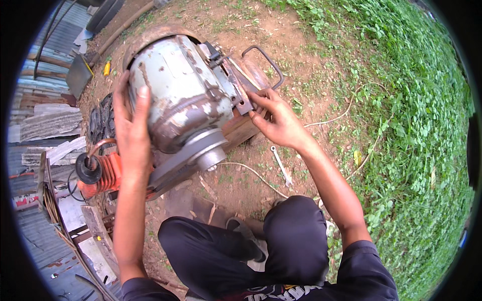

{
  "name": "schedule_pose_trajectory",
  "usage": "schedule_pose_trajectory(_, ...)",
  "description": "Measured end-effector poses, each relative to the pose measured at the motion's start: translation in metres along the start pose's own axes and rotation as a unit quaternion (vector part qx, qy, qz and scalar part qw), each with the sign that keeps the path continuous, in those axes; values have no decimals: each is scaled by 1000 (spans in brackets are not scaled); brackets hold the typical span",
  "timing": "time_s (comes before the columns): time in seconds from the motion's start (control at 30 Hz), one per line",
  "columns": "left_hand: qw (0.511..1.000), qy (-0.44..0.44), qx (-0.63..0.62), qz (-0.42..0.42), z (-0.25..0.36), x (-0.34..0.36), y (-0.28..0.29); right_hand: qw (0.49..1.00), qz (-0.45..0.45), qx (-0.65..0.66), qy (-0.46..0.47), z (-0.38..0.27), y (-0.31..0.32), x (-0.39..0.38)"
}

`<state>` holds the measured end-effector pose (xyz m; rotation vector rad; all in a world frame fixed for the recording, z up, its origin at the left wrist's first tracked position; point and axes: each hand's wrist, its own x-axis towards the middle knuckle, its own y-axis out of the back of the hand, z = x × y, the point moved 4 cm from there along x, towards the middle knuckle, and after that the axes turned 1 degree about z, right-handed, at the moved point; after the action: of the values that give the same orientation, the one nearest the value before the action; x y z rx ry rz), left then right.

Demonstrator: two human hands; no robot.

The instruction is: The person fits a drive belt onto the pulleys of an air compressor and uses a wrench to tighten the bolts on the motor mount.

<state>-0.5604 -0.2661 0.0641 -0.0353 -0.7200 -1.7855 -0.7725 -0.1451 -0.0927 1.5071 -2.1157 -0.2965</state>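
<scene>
A grey electric motor (173,85) with worn, rusty paint lies tilted on a rusty metal frame. My left hand (133,120) rests against its left side, thumb and fingers stretched out and apart. At the motor's right, the thumb and fingers of my right hand (268,115) close on the end of a slotted mounting bracket (243,104). Whether a small part sits between those fingertips is hidden. A pulley (208,153) on the motor's near end carries a dark belt (173,168), which runs down to the left.
An orange finned compressor head (108,173) stands at the left. A combination wrench (281,166) lies on the dirt beside a pale cable (326,122). Behind the motor rises a bent metal handle (273,65). Corrugated sheets (47,120) line the left; green plants (411,125) cover the right.
</scene>
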Motion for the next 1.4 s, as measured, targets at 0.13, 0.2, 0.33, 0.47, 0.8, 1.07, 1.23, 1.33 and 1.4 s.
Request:
schedule_pose_trajectory(0.13,968,210,-110,88,-17,-1,8,997,-54,38,-48,-19,4,-4)
schedule_pose_trajectory(0.2,928,320,-189,33,-24,10,14,985,-117,57,-111,-20,23,6)
schedule_pose_trajectory(0.33,941,333,-58,-4,-32,22,10,936,71,240,-249,-1,72,64)
schedule_pose_trajectory(0.47,951,306,-36,18,-28,27,1,670,248,656,-242,59,55,149)
schedule_pose_trajectory(0.8,944,326,-53,24,-26,22,4,885,40,433,-170,27,-77,229)
schedule_pose_trajectory(1.07,928,369,-54,13,-28,17,7,911,22,302,-282,21,-77,225)
schedule_pose_trajectory(1.23,926,374,-51,8,-27,15,9,808,117,514,-264,43,-66,239)
schedule_pose_trajectory(1.33,932,360,-51,2,-26,19,7,799,203,510,-245,51,-62,232)
schedule_pose_trajectory(1.4,931,362,-49,2,-26,18,7,860,31,449,-240,34,-85,221)
